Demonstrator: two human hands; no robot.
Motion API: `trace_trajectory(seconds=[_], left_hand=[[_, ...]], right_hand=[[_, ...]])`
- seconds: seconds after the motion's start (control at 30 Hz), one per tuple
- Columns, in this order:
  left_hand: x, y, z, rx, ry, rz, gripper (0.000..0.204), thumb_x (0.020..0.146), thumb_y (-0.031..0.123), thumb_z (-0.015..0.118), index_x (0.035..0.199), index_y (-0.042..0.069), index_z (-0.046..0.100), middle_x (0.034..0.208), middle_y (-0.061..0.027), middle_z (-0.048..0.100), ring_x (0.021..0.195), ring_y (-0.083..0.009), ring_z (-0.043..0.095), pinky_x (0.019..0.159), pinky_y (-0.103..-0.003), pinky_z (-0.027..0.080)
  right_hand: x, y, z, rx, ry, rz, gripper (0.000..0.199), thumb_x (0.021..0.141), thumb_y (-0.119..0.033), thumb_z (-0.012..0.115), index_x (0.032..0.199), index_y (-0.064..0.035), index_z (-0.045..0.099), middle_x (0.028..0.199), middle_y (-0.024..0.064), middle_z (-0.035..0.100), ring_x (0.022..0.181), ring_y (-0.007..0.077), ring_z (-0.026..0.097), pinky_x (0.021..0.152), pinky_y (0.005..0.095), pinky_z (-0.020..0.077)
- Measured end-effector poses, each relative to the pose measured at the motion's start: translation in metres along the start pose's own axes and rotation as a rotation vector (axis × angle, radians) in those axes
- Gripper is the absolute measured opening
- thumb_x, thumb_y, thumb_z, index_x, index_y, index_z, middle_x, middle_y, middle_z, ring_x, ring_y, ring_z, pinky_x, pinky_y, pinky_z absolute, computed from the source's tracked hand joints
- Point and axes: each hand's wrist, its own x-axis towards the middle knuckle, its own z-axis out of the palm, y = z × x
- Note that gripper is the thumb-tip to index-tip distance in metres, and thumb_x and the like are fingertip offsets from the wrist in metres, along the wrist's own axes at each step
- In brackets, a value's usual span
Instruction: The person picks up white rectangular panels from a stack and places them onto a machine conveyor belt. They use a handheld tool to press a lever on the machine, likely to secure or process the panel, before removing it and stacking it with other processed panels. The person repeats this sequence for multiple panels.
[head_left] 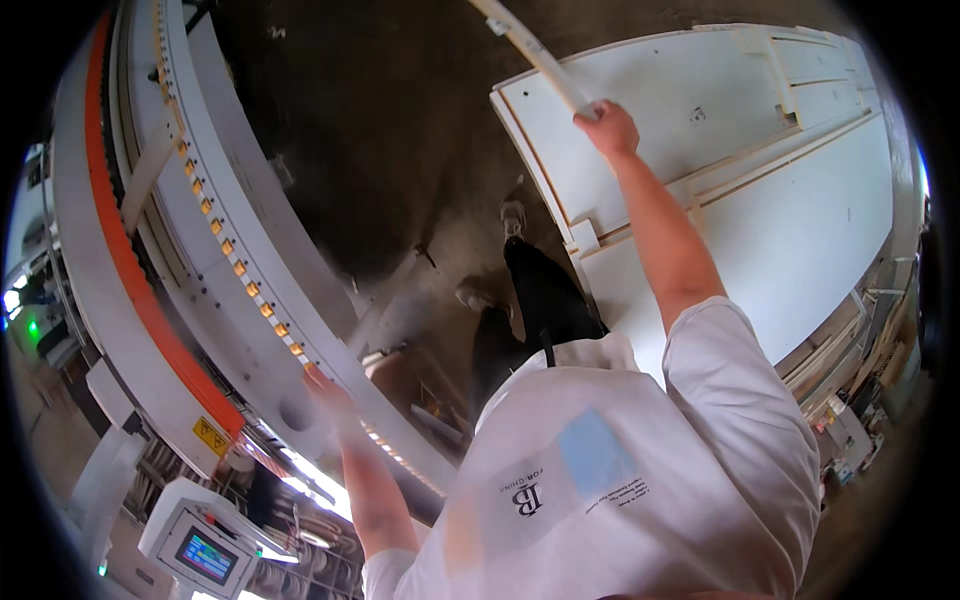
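My right hand [610, 130] is closed around the near end of a long, narrow pale board strip [540, 60]. The strip slants up and left, out of the top of the view. Beneath my right arm lies a stack of large white panels [800, 220] with brown edges. My left hand [328, 388] is at the row of yellow rollers [240, 268] along the machine's edge. Motion smears its fingers, so what they do is unclear. Another narrow strip [150, 178] lies across the machine's track farther up.
A long grey machine [250, 150] with an orange rail [120, 240] runs down the left side. Its control screen [207, 555] stands at the lower left. Wood offcuts [830, 345] are piled at the right, beyond the panels. My feet [512, 218] are on the dark floor between.
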Motion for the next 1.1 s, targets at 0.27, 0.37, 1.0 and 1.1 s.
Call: trace_trajectory(seconds=[0.27, 0.37, 1.0, 1.1], left_hand=[[0.02, -0.037, 0.007, 0.051, -0.007, 0.004, 0.062, 0.1, 0.059, 0.04, 0.127, 0.007, 0.061, 0.119, -0.0185, 0.066, 0.104, -0.0397, 0.063, 0.086, -0.048, 0.049], [0.013, -0.018, 0.001, -0.028, -0.054, -0.039, 0.063, 0.099, 0.062, 0.037, 0.136, 0.016, 0.057, 0.131, -0.0126, 0.063, 0.112, -0.0368, 0.063, 0.092, -0.045, 0.05], [-0.027, -0.057, 0.033, 0.45, 0.4, 0.879, 0.047, 0.096, 0.036, 0.056, 0.135, 0.011, 0.049, 0.137, -0.0064, 0.053, 0.123, -0.0295, 0.052, 0.099, -0.046, 0.042], [-0.12, -0.052, 0.046, 0.265, 0.197, 1.169, 0.045, 0.091, 0.021, 0.062, 0.132, 0.006, 0.053, 0.129, -0.014, 0.057, 0.117, -0.0339, 0.054, 0.098, -0.046, 0.044]], right_hand=[[-0.202, 0.082, -0.02, 0.295, 0.142, 0.022, 0.041, 0.066, -0.035, 0.082, 0.095, -0.009, 0.068, 0.088, 0.0061, 0.064, 0.08, 0.0218, 0.063, 0.07, 0.0368, 0.0494], [-0.29, 0.127, -0.034, 0.347, 0.251, 0.011, 0.04, 0.067, -0.032, 0.082, 0.097, -0.0095, 0.069, 0.096, 0.0071, 0.067, 0.086, 0.0241, 0.065, 0.076, 0.0359, 0.0525], [-0.832, 0.381, -0.057, 0.411, 1.048, 0.874, 0.04, 0.067, -0.028, 0.08, 0.101, -0.0086, 0.072, 0.098, 0.0078, 0.07, 0.085, 0.0228, 0.07, 0.079, 0.0347, 0.0564], [-0.889, 0.416, -0.043, 0.403, 1.124, 1.071, 0.042, 0.067, -0.031, 0.079, 0.102, -0.01, 0.072, 0.102, 0.0071, 0.07, 0.09, 0.0245, 0.069, 0.082, 0.0359, 0.0552]])
